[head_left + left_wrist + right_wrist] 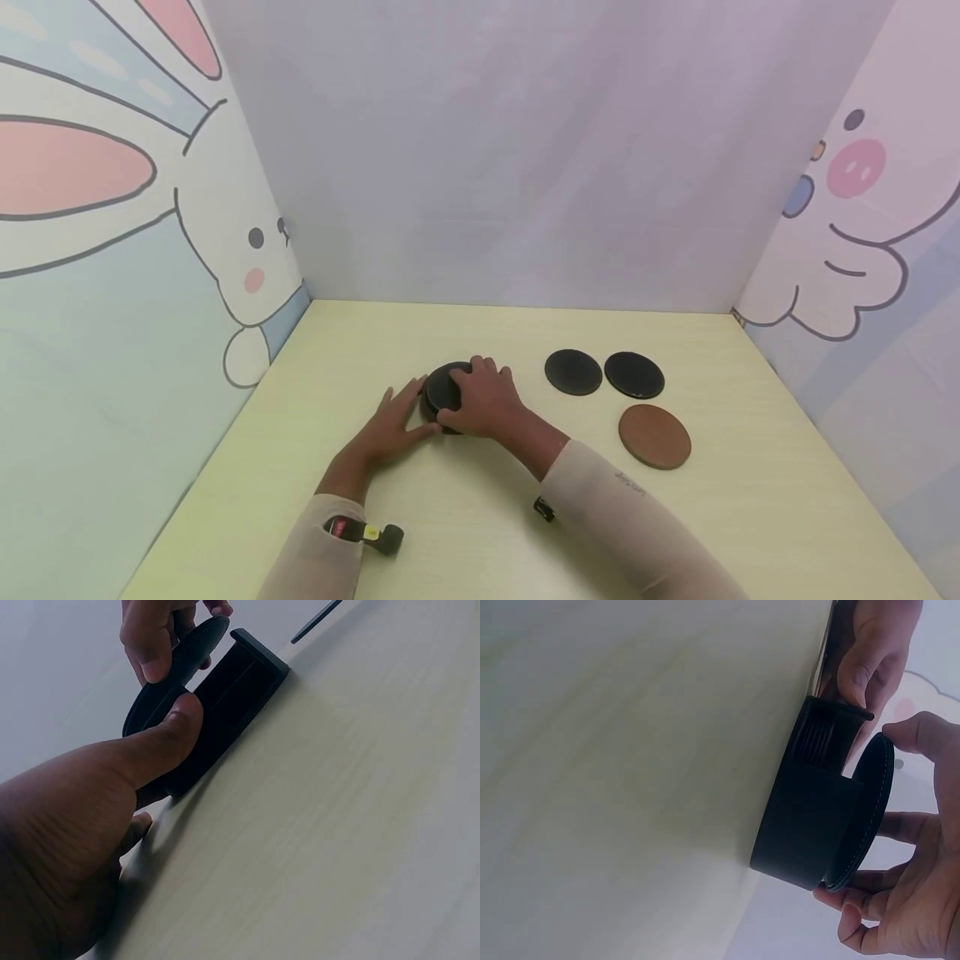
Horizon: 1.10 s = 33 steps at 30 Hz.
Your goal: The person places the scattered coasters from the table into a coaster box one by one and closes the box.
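Note:
A round black coaster holder [802,817] stands on the table, with a side opening that shows stacked coasters inside in the right wrist view. My left hand [386,432] holds the holder from the left, its thumb [169,739] against the side by the opening. Over the holder's top, my right hand [489,402] pinches a round black coaster [871,810] with pale edge stitching by its rim. This coaster is tilted, with one edge down at the holder's rim and the other raised.
Two black coasters [573,372] [634,375] lie flat on the table to the right of the holder. Nearer me lies a brown coaster [655,436]. A grey wall [510,167] closes off the back, and printed cartoon panels [112,375] stand at both sides.

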Each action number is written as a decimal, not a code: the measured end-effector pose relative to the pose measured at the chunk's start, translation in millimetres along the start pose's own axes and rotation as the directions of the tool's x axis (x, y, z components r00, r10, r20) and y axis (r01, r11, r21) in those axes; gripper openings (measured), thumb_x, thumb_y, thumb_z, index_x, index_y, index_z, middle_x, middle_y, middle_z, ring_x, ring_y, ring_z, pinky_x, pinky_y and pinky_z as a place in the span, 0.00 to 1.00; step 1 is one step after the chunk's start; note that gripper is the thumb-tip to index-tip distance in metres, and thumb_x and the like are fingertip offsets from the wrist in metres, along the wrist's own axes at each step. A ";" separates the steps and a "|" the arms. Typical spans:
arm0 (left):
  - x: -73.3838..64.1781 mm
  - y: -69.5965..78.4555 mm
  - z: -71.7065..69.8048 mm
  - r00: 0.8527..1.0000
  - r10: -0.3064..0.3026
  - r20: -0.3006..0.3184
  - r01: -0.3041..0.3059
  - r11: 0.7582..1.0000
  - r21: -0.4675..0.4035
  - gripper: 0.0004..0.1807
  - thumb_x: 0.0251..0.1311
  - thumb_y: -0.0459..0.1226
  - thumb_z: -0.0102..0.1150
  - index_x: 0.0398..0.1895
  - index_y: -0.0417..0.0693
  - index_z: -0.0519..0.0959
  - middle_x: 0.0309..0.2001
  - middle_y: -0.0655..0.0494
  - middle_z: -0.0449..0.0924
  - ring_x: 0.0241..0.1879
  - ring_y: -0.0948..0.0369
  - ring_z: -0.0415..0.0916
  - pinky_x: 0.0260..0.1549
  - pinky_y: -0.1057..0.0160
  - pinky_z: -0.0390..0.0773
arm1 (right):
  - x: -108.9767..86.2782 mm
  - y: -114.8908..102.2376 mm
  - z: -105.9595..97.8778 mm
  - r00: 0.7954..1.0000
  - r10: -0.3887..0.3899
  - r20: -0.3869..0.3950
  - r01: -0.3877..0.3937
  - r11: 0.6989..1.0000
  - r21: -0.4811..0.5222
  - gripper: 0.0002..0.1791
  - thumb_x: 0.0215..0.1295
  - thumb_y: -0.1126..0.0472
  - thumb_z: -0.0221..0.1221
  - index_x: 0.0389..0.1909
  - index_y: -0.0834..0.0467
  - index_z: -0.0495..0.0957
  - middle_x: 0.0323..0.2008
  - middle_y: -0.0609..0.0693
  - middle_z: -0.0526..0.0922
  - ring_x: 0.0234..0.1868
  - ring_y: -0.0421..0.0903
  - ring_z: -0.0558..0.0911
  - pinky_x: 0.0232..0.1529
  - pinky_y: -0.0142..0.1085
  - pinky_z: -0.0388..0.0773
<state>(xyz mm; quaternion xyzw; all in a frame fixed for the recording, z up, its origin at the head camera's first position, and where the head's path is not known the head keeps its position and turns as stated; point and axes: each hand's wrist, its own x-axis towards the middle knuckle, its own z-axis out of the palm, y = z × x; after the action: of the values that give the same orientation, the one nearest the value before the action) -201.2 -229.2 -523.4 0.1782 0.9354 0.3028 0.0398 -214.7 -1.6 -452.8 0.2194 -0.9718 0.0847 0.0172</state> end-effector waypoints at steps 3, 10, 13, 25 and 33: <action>0.4 0.7 0.0 1.000 0.003 -0.001 -0.003 1.000 0.008 0.55 0.73 0.65 0.62 0.91 0.51 0.51 0.89 0.47 0.53 0.90 0.44 0.46 0.90 0.35 0.34 | 0.2 -0.3 -0.4 1.000 0.001 0.013 -0.001 1.000 0.002 0.39 0.66 0.33 0.63 0.72 0.50 0.80 0.64 0.60 0.79 0.65 0.56 0.78 0.62 0.59 0.80; 0.6 0.7 0.7 1.000 0.011 -0.012 -0.011 1.000 0.018 0.54 0.73 0.64 0.62 0.91 0.52 0.51 0.89 0.49 0.54 0.90 0.45 0.48 0.90 0.35 0.34 | -1.6 1.8 0.3 0.999 -0.030 0.028 0.030 1.000 -0.009 0.47 0.69 0.27 0.62 0.82 0.47 0.68 0.82 0.62 0.65 0.83 0.59 0.67 0.70 0.64 0.77; 0.4 0.4 0.9 1.000 -0.007 -0.007 0.007 1.000 0.016 0.55 0.72 0.66 0.62 0.91 0.54 0.50 0.89 0.49 0.53 0.90 0.45 0.46 0.90 0.36 0.34 | -3.2 4.4 -1.3 0.999 -0.038 0.018 0.038 0.999 -0.013 0.48 0.69 0.27 0.62 0.83 0.46 0.67 0.84 0.62 0.62 0.85 0.60 0.64 0.70 0.67 0.76; -1.7 0.7 0.7 0.999 -0.033 0.005 0.033 0.999 -0.008 0.54 0.72 0.65 0.62 0.91 0.54 0.50 0.90 0.46 0.52 0.90 0.41 0.44 0.89 0.34 0.35 | -5.8 15.5 -7.2 0.999 0.032 0.001 -0.032 0.999 -0.019 0.44 0.74 0.23 0.54 0.78 0.49 0.73 0.82 0.63 0.66 0.83 0.61 0.67 0.72 0.71 0.70; -1.1 1.0 0.1 0.999 -0.041 0.010 0.041 0.999 -0.016 0.56 0.71 0.66 0.64 0.91 0.56 0.49 0.90 0.47 0.51 0.90 0.43 0.43 0.90 0.35 0.33 | -3.2 30.1 -7.1 0.995 0.099 -0.031 -0.099 0.995 0.002 0.43 0.74 0.21 0.51 0.69 0.53 0.78 0.74 0.62 0.73 0.77 0.62 0.71 0.67 0.71 0.73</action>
<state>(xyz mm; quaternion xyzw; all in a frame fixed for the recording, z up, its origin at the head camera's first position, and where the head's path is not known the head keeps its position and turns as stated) -199.9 -228.9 -522.9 0.1602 0.9362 0.3084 0.0520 -224.8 27.7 -450.8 0.1696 -0.9810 0.0893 0.0281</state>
